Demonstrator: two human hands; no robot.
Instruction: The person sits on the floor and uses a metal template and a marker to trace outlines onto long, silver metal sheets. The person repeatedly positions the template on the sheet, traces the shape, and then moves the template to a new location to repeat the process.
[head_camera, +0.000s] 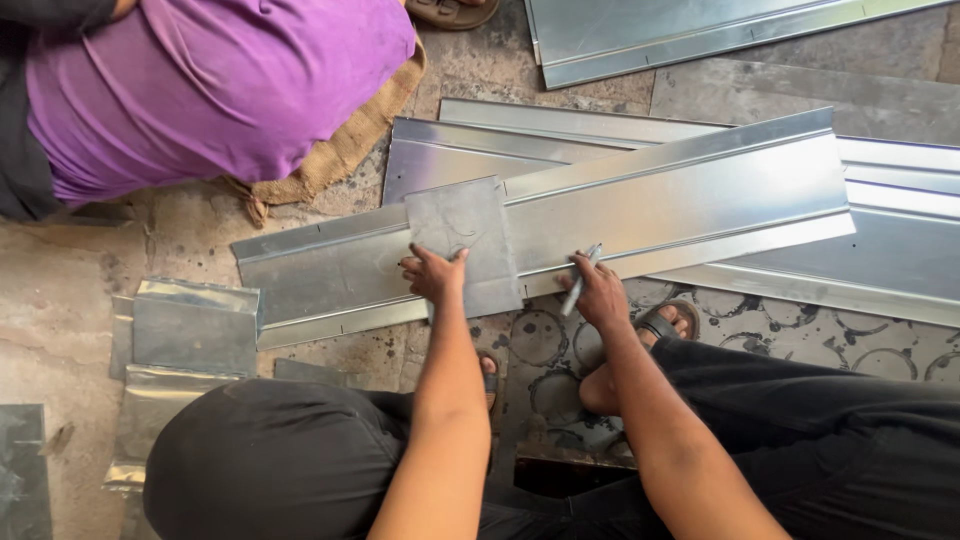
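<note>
On the floor, two hands work over a long metal panel (640, 215).
Left hand (435, 275) presses flat, open, on a square metal plate (462, 240); right hand (600, 293), just beside its edge, grips what seems a marker (581, 278).

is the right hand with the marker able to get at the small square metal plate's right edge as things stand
Probably yes: the right hand holds the silver marker just beside the small square metal plate, with only bare sheet between.

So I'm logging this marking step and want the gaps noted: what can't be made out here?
- Head view: marker tip, hidden behind the right hand.
- Small square sheet: its faint scribed lines are too small to make out; its lower left edge is covered by the left hand.
- Long folded metal panel: what lies under it is hidden.
- Person in purple: cut off by the top edge.
</note>
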